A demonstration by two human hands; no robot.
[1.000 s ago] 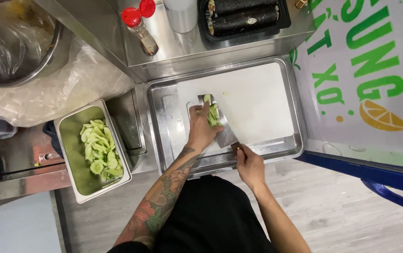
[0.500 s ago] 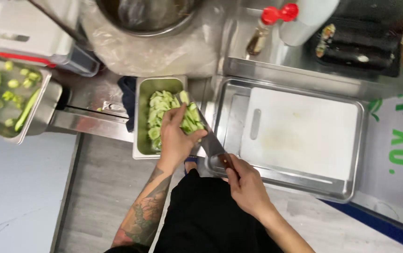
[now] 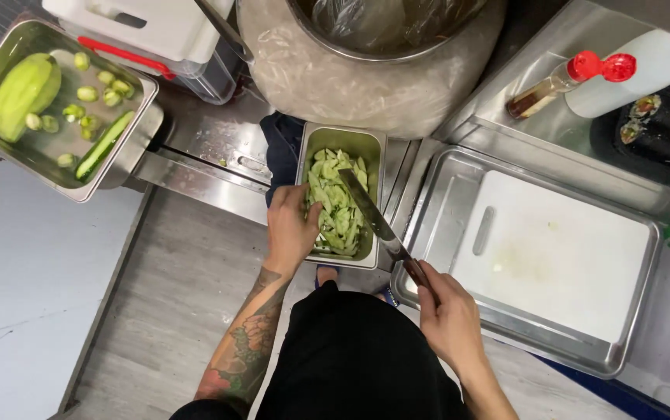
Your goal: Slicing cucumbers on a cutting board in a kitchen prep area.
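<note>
hands over the pan of sliced cucumber, knife angled across it

nearest, the right hand (image 3: 448,319) has its fingers wrapped shut around the handle of a knife (image 3: 374,218), the blade slanting up over the small steel pan (image 3: 372,144), probably to scrape slices off into it. the left hand (image 3: 290,229) rests at the pan's left rim, fingers curled loosely inward; whether it grips anything i cannot tell. the cucumber slices (image 3: 335,204) lie heaped inside that pan. to the right, a white cutting board (image 3: 561,260) sits bare in a steel tray (image 3: 428,194), set there so juice stays contained. farther off, at the far left corner, a second pan (image 3: 129,159) holds cucumber ends and a green half, and a red-capped bottle (image 3: 561,82) lies on the far right shelf.
</note>
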